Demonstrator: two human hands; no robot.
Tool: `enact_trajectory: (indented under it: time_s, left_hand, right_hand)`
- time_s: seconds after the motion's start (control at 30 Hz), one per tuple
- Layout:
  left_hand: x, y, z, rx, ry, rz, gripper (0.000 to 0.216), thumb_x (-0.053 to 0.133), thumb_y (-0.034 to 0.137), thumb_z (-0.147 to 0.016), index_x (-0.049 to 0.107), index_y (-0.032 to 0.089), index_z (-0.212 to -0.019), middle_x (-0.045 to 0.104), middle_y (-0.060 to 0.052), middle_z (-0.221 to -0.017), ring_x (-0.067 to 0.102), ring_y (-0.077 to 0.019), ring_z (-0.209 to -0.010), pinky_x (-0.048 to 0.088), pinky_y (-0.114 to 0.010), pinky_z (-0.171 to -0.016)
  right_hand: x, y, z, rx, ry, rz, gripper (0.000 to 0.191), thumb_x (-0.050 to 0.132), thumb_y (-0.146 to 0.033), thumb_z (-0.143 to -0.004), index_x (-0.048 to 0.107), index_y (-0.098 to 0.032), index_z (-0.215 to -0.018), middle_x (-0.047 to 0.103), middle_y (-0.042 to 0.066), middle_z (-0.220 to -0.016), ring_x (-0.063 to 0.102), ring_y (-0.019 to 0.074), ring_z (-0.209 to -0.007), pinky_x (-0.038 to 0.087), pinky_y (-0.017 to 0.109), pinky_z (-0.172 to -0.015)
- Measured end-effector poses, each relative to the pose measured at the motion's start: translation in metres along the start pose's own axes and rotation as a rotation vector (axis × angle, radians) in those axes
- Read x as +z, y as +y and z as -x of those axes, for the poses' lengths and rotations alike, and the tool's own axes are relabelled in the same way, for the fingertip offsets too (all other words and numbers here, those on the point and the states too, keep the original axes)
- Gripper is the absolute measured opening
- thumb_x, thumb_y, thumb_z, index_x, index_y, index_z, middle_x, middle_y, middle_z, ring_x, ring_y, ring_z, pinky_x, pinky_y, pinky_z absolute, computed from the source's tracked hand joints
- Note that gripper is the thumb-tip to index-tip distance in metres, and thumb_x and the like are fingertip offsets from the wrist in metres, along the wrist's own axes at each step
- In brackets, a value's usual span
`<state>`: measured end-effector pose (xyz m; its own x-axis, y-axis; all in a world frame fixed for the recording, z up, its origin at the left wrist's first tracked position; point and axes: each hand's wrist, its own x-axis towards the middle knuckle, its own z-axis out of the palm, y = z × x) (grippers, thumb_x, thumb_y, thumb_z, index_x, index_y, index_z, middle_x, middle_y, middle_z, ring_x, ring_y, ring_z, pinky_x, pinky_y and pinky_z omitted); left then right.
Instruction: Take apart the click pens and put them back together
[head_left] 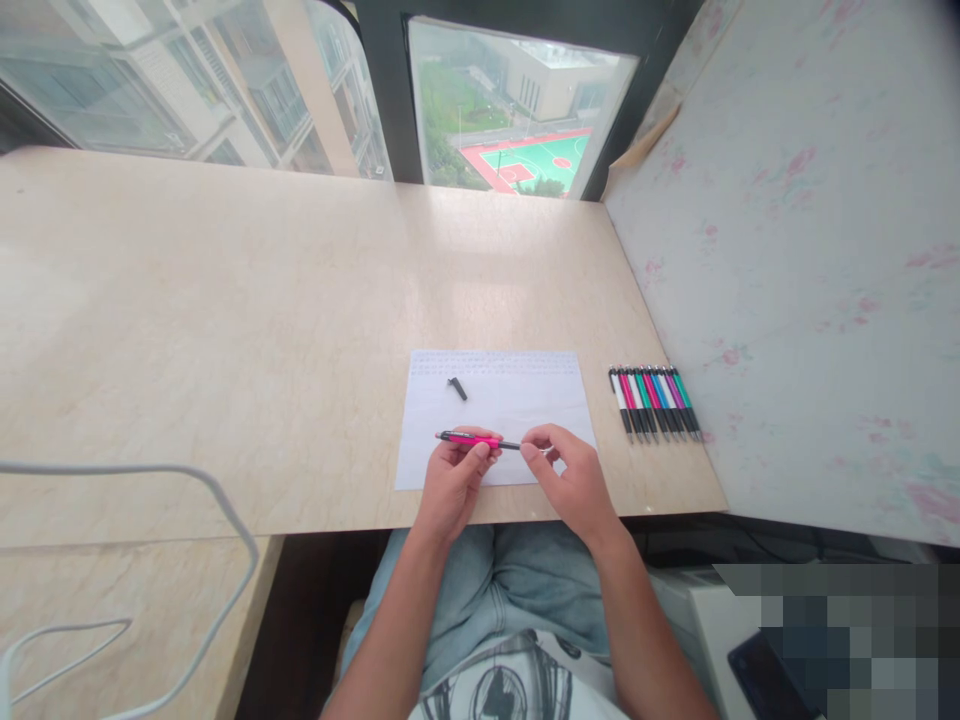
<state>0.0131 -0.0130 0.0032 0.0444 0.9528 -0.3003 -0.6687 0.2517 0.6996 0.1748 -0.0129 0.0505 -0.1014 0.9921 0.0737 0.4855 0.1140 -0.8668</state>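
A pink and black ballpoint pen (472, 438) lies level above the paper, its clip end pointing left. My left hand (454, 480) is closed round the pink barrel, with the thumb on top. At the pen's right end, the thumb and fingertips of my right hand (564, 470) pinch the thin dark end; the very tip is mostly hidden by the fingers. Below the hands is a white sheet of paper (517, 390) with rows of small marks along its top edge. A short black piece (458, 389) rests on the sheet, apart from both hands.
To the right, several pens (654, 404) in mixed colours lie side by side, near the flowered wall (787, 300). A grey-white cable (217, 490) loops over the table's left part. Windows (517, 110) border the back of the table (225, 330). A dark phone-like object (769, 675) is at lower right.
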Motion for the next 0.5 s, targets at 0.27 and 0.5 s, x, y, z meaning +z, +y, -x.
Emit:
enact_trajectory:
  time_s: [0.27,0.5]
  left_hand:
    - [0.0005,0.0005,0.0007,-0.001,0.004,-0.013,0.013,0.079,0.022,-0.075,0.074,0.016,-0.086,0.073,-0.005,-0.089,0.066,-0.0111,-0.077,0.053,-0.023,-0.078]
    - [0.0018,0.0015,0.0006,-0.006,0.012,-0.01,0.014,0.08,0.022,-0.074,0.074,0.016,-0.085,0.073,-0.005,-0.087,0.065,-0.0116,-0.076,0.053,-0.024,-0.077]
  right_hand:
    - [0.0027,0.0005,0.0012,-0.037,-0.002,0.1,0.03,0.047,-0.034,-0.098,0.058,-0.02,-0.075,0.059,0.0,-0.067,0.055,0.0144,-0.064,0.041,0.027,-0.064]
    - [0.0034,0.0003,0.0002,-0.004,0.007,0.079,0.032,0.047,-0.037,-0.098,0.058,-0.02,-0.074,0.06,0.0,-0.068,0.054,0.0141,-0.062,0.04,0.026,-0.06]
